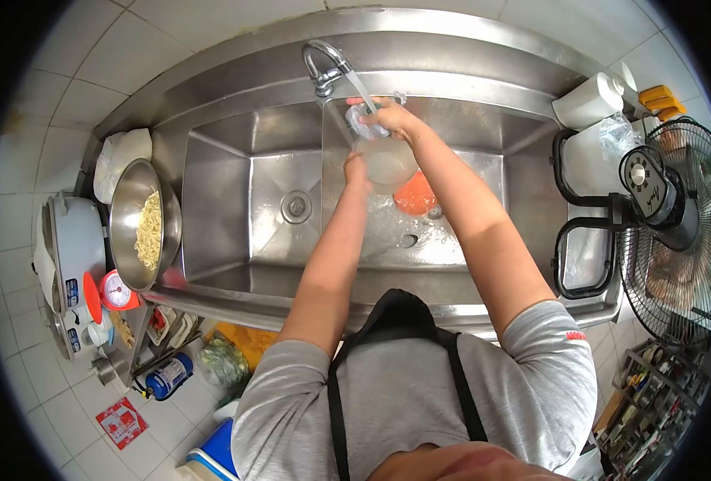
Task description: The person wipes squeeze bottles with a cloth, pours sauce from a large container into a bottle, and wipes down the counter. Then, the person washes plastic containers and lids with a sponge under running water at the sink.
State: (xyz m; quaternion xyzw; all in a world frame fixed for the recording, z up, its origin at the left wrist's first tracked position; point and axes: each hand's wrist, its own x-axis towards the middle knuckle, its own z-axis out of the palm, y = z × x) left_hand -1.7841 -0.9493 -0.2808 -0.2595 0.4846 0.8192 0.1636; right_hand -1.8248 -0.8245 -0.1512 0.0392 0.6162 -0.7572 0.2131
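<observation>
In the right basin of the steel sink (524,160), my left hand (356,170) is closed at the left edge of a round, translucent bowl (391,163). Above it, my right hand (394,120) grips a crumpled, whitish see-through item (362,122) with a bit of green beside it; its kind is unclear. Water runs from the faucet (323,64) down onto this hand. Below the bowl, a round orange-red piece (414,195) lies on the wet basin floor, partly covered by the bowl.
Left of the sink stands a steel bowl (171,216) with noodles (149,228), near a red scale (117,290). A black fan (668,184) and white containers (588,102) are at the right. The left basin has a drain (295,207).
</observation>
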